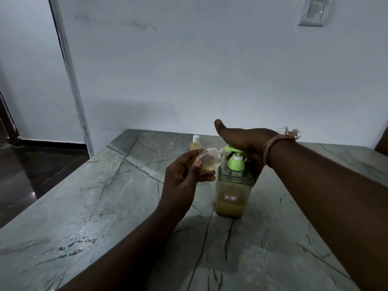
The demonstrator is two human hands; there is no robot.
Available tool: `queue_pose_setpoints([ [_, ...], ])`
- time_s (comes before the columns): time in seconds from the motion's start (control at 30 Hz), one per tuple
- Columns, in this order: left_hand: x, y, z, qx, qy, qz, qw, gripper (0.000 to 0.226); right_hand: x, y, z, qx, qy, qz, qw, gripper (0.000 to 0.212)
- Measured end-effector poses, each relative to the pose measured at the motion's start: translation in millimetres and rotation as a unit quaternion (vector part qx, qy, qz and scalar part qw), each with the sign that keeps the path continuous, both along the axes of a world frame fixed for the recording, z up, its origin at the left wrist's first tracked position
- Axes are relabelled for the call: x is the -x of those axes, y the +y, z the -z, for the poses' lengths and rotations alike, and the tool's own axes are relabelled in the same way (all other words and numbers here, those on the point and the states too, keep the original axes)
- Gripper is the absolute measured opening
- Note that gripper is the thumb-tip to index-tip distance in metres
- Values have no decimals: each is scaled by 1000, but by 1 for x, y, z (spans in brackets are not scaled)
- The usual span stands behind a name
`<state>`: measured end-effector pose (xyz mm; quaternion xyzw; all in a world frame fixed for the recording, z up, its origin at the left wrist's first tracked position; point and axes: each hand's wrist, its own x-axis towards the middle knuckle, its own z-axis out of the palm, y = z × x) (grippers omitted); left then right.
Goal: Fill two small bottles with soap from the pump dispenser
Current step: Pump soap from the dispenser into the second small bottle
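Soap half-fills the dispenser [232, 194] under the flat right hand [243, 141]; left hand [184, 175] grips a tilted, part-filled bottle [206, 159].

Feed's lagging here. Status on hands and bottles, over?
Left hand holds open small bottle at pump spout. Right hand on pump head. Capped bottle stands behind. Nothing obstructing.
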<state>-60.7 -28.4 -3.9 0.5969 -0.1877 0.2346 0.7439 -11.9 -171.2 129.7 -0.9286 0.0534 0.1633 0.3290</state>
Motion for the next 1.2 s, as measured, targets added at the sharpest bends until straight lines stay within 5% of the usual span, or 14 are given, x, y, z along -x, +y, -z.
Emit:
queue_pose_setpoints([
  [0.07,-1,-1,0,1,3,-3,1000,24,4,0,-3,-21,55,4,998,98],
  [0.23,-2,-2,1,9,5,-5,1000,23,-7,2,7,78,-123,-29,989,77],
  [0.4,-1,-2,2,5,6,-1,1000,25,-5,1,6,78,-117,-25,990,77],
  [0.57,0,-2,0,2,4,-5,1000,26,-6,-5,0,2,1,-6,1000,93],
  [0.77,-1,-2,1,5,7,-3,1000,23,-9,0,9,77,-128,-34,988,75],
  [1.07,0,-1,1,-5,6,-2,1000,25,-5,-3,1,5,-7,-16,1000,85],
  [1.2,-3,-2,2,7,4,-1,1000,24,-6,3,5,73,-121,-35,989,76],
])
